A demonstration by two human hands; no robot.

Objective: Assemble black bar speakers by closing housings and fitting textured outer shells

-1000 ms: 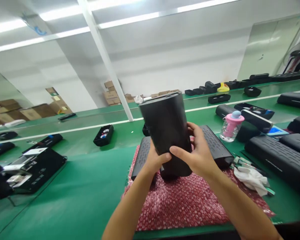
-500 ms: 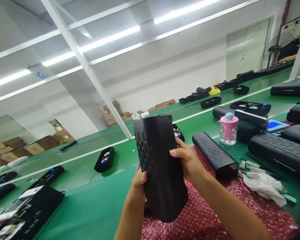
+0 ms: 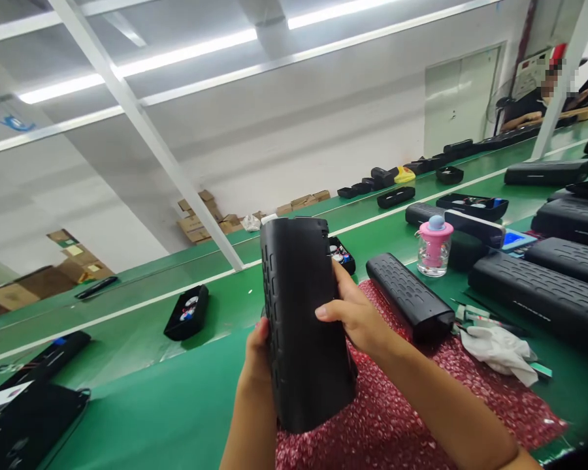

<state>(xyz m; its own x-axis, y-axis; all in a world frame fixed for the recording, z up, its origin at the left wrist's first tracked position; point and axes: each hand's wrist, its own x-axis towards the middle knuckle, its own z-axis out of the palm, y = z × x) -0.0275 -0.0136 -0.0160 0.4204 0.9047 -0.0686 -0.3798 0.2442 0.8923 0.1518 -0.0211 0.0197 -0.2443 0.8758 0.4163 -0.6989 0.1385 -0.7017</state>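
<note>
A black speaker-like housing (image 3: pixel 306 326) is held up at the centre, its long side running up and down, with rows of slots along its left part. My left hand (image 3: pixel 259 349) grips its left edge, the fingers mostly hidden behind it. Around the right edge is my right hand (image 3: pixel 355 310), its thumb lying on the smooth face. Red bubble wrap (image 3: pixel 396 411) lies beneath on the green bench. Another black slotted housing (image 3: pixel 409 294) rests on the wrap's far edge, right of my right hand.
A pink-lidded bottle (image 3: pixel 434 251), white tissue (image 3: pixel 500 349) and more black housings (image 3: pixel 534 297) are at the right. Open black shells (image 3: pixel 189 313) sit on the green conveyor (image 3: pixel 235 294). A slanted white post (image 3: pixel 151 143) stands beyond; a person's arm (image 3: pixel 522 121) shows far right.
The view has shifted, so the surroundings appear further left. The held housing has turned slightly, showing more smooth face and less of its slots. Both hands still hold it.
</note>
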